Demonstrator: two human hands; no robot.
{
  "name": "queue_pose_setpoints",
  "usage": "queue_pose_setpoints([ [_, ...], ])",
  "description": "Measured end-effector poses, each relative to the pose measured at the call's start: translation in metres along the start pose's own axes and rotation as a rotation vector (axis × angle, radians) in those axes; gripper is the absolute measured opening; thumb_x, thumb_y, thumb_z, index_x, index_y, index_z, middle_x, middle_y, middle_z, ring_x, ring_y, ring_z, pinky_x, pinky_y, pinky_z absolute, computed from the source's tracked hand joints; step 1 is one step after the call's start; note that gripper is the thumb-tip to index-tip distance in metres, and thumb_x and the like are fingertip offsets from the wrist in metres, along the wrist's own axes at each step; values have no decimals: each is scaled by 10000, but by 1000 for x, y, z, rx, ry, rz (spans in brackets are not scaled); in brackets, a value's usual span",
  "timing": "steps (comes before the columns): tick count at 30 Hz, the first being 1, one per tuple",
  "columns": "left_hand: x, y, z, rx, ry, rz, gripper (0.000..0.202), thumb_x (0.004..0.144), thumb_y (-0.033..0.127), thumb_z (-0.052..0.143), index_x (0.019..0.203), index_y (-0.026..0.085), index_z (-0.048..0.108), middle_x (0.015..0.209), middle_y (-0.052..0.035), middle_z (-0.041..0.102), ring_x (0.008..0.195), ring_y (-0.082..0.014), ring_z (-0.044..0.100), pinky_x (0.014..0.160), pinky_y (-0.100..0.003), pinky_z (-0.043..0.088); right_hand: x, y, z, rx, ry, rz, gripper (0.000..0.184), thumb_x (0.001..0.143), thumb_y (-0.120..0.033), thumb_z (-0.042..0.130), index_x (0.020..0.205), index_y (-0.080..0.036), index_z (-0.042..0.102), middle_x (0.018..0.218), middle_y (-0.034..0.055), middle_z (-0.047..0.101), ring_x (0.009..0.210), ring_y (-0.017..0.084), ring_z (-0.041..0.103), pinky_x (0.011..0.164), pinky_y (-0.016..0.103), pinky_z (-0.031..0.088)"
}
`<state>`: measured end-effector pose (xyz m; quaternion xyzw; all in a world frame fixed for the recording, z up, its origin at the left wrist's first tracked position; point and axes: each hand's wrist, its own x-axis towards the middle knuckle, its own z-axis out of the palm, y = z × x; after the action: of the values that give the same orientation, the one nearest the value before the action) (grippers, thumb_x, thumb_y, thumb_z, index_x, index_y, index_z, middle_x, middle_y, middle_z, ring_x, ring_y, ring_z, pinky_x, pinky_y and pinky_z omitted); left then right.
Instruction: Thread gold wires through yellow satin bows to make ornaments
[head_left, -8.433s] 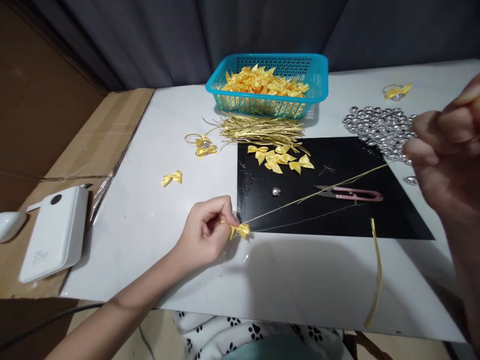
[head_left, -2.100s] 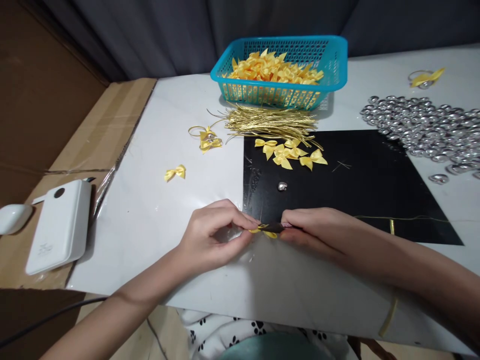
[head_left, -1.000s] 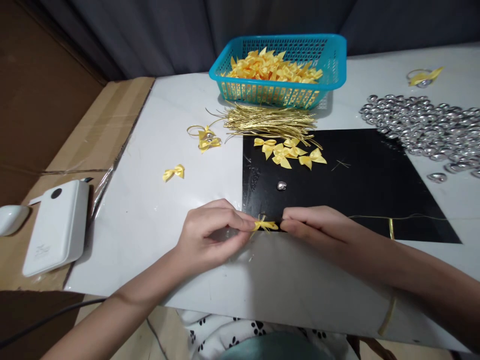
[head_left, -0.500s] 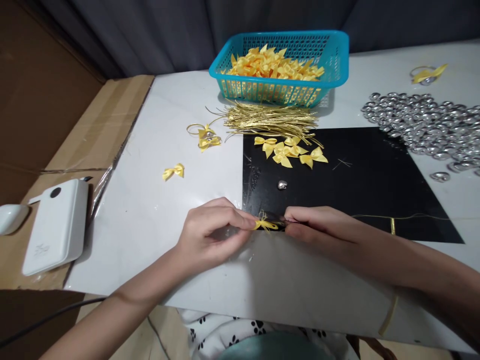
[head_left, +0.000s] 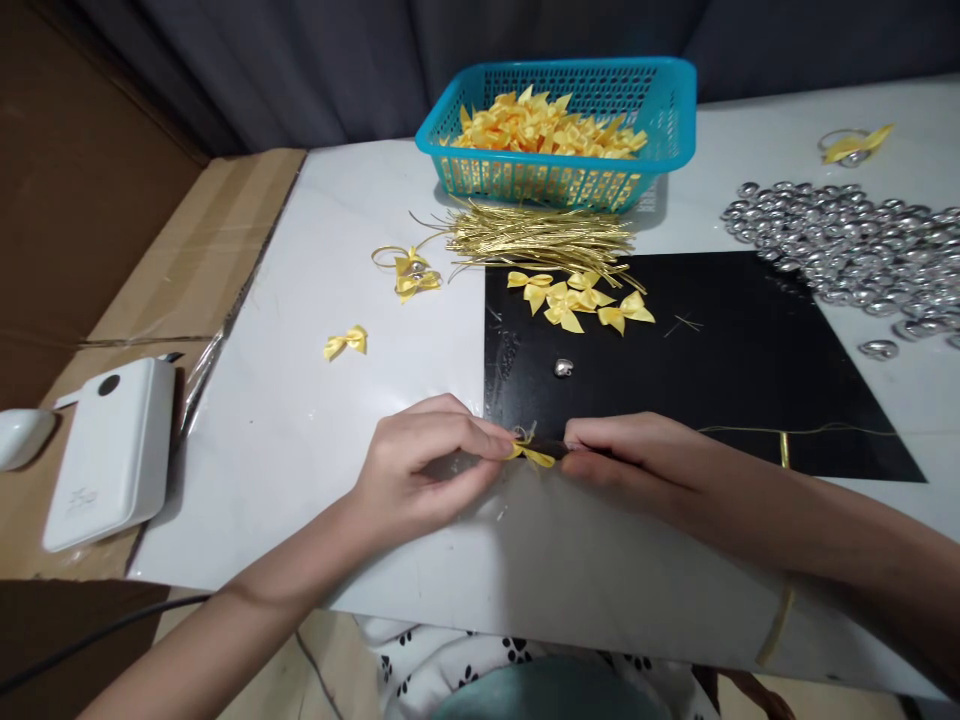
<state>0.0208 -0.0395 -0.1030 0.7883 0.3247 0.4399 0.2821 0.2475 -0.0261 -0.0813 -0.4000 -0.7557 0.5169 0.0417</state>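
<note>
My left hand (head_left: 420, 470) pinches a small yellow satin bow (head_left: 534, 456) at the near left corner of the black mat (head_left: 735, 380). A knot of gold thread sits on the bow. My right hand (head_left: 637, 460) is closed around thread snips (head_left: 553, 446). Only their dark tip shows, right against the bow. A loose gold thread (head_left: 795, 432) trails off to the right over the mat.
A blue basket (head_left: 675, 110) of yellow bows stands at the back, with a bundle of gold cords (head_left: 540, 238) before it. Several bows (head_left: 574, 300) and a silver bead (head_left: 563, 367) lie on the mat. Silver beads (head_left: 847, 245) are heaped right; a white power bank (head_left: 105, 450) lies left.
8.4 s ago my right hand was raised, pulling the thread taut, and the snips lay on the mat. Now it holds them at the bow. Over the last second both hands barely moved.
</note>
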Motion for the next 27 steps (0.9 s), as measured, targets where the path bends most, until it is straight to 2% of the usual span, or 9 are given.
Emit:
queue_pose_setpoints([
  [5, -1, -1, 0, 4, -5, 6, 146, 761, 31, 628, 759, 175, 655, 750, -68, 762, 674, -142, 700, 592, -259, 567, 1, 2, 1, 99, -25, 16, 398, 944, -429, 421, 653, -167, 353, 607, -37, 332, 575, 83, 325, 525, 231, 254],
  [12, 1, 0, 0, 16, -7, 22, 143, 764, 31, 619, 733, 168, 641, 731, -70, 759, 644, -129, 688, 576, -246, 559, 0, -3, 0, -6, -22, 62, 405, 940, -498, 394, 708, -167, 423, 644, -20, 418, 621, 103, 400, 554, 240, 278],
  [20, -1, -1, 1, -3, -1, 4, 138, 757, 31, 632, 743, 167, 648, 737, -72, 759, 663, -134, 695, 583, -245, 561, 1, -3, 0, 105, -35, 30, 379, 938, -407, 445, 654, -167, 370, 596, -41, 342, 569, 83, 334, 514, 233, 240],
  [27, 0, -1, 0, 7, -7, 24, 140, 767, 31, 621, 735, 167, 639, 733, -66, 759, 656, -128, 693, 589, -237, 557, 1, -1, 1, 87, -18, 18, 377, 941, -392, 443, 650, -166, 363, 590, -46, 331, 568, 78, 329, 513, 226, 239],
])
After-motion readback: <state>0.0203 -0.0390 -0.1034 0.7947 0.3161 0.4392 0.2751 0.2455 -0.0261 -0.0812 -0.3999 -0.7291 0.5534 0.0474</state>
